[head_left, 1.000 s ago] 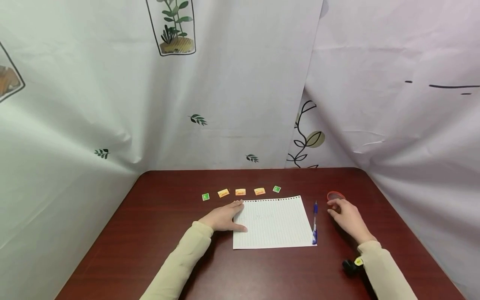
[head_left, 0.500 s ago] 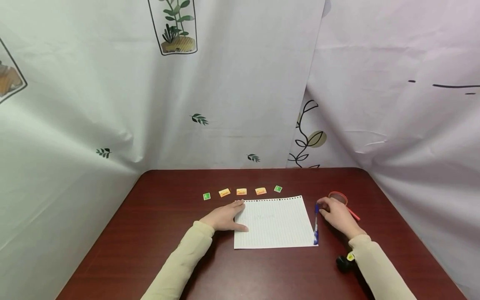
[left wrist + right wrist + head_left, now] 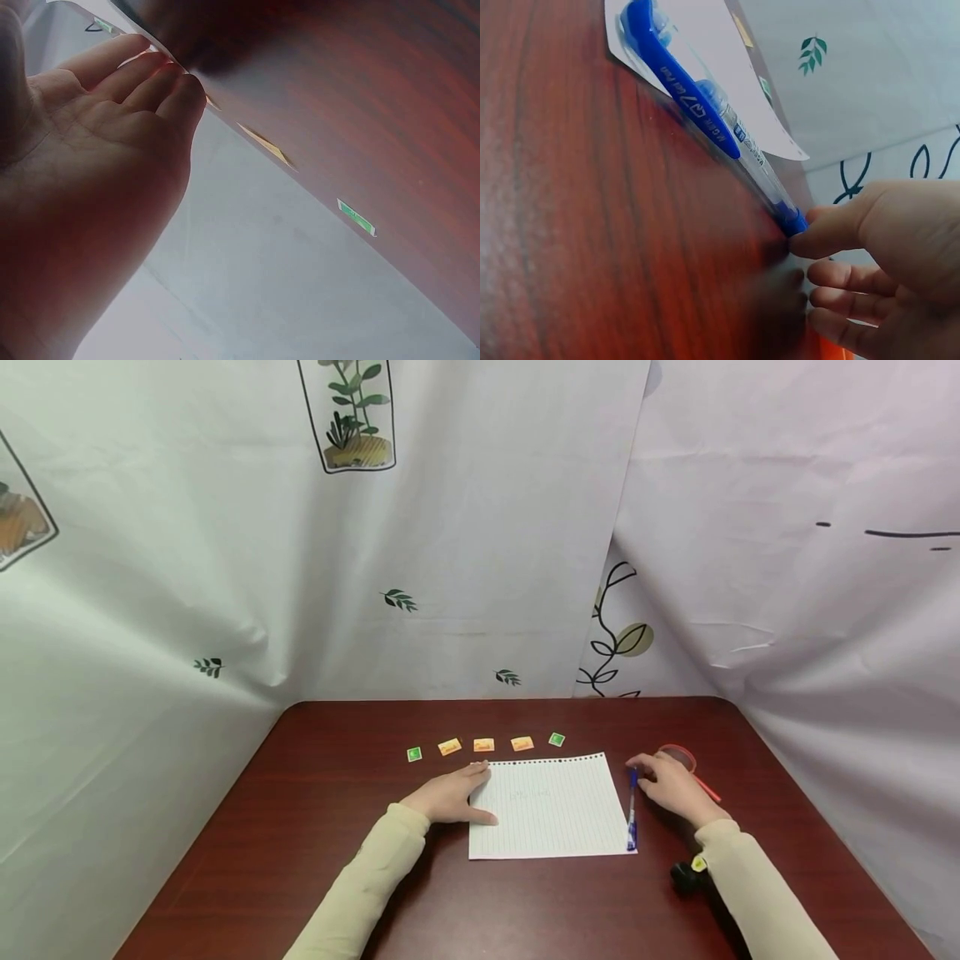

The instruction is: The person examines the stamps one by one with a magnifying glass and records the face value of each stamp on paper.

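A sheet of lined paper, with punched holes along its far edge and faint writing, lies on the table. My left hand rests on its left edge, fingers straight and thumb spread. Along the sheet's right edge lies a blue gel pen, its capped end over the near right corner. My right hand pinches the pen's far end between thumb and index finger. Partly behind that hand is a red ring with a straight red handle, like a magnifying glass.
Beyond the paper, a row of small stamp-like pieces lies on the dark red table: orange ones between two green ones. A hanging cloth stands behind the table. A black device is at the right wrist.
My right hand has moved left, from beside the red ring to the pen's far end, uncovering the red handle. The left hand and the paper have stayed in place.
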Motion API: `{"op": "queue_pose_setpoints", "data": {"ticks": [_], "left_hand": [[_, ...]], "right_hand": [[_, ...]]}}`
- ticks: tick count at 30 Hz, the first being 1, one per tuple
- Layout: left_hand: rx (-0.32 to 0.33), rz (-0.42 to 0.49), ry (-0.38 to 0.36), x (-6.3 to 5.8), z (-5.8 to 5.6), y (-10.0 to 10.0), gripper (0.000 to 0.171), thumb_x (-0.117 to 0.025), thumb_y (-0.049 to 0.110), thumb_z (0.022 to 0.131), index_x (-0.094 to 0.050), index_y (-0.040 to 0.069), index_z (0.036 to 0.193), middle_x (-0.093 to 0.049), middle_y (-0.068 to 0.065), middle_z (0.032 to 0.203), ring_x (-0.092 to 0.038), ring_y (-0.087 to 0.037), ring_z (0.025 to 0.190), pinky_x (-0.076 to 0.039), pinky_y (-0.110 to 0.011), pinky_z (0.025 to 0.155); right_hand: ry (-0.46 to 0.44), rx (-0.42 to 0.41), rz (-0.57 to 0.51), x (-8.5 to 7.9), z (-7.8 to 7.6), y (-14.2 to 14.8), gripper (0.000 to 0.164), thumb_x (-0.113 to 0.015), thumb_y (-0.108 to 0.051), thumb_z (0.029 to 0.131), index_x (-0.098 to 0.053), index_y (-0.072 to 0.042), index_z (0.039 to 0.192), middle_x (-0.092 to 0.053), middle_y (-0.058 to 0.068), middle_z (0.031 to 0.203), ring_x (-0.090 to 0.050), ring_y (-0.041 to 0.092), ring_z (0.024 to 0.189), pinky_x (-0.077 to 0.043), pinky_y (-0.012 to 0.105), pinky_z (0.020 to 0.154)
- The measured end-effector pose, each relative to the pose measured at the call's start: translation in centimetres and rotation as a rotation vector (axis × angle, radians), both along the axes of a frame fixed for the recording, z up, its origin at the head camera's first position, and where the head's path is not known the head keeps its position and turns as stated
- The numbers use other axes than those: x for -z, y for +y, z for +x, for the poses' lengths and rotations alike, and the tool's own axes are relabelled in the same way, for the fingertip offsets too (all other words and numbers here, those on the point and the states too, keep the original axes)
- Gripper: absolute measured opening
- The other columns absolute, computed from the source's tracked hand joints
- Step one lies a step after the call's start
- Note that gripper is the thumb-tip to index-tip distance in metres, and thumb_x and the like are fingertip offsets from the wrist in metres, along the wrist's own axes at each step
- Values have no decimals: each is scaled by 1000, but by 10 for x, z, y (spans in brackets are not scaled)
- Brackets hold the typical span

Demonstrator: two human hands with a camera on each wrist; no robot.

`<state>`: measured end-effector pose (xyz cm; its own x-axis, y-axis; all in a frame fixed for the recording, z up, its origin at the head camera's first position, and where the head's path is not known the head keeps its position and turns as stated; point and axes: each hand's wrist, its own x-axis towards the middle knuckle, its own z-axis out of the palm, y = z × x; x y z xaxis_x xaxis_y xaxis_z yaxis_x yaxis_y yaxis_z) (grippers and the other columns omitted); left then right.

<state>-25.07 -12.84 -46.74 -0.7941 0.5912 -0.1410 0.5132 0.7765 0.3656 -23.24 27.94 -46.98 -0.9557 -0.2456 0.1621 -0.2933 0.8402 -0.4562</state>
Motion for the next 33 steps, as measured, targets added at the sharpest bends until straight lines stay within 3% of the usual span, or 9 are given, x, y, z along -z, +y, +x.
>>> {"op": "queue_pose_setpoints", "data": {"ticks": [11, 33], "left_hand": [[-6, -16, -6, 1, 0, 1, 94, -75, 58, 84, -41, 4, 154, -33, -9, 162, -29, -22, 150, -36, -40, 114], [-17, -11, -14, 1, -1, 1, 96, -75, 58, 84, -40, 4, 154, -33, -9, 162, -30, -22, 149, -37, -41, 113]], "right_hand": [[-9, -40, 15, -5, -1, -3, 21, -67, 0, 90, -72, 0, 110, -64, 12, 99, -62, 31, 91, -52, 52, 82], [-72, -62, 39, -9, -5, -5, 11, -72, -4, 91, -70, 3, 100, -57, 0, 76, -49, 14, 67, -43, 31, 61]]}}
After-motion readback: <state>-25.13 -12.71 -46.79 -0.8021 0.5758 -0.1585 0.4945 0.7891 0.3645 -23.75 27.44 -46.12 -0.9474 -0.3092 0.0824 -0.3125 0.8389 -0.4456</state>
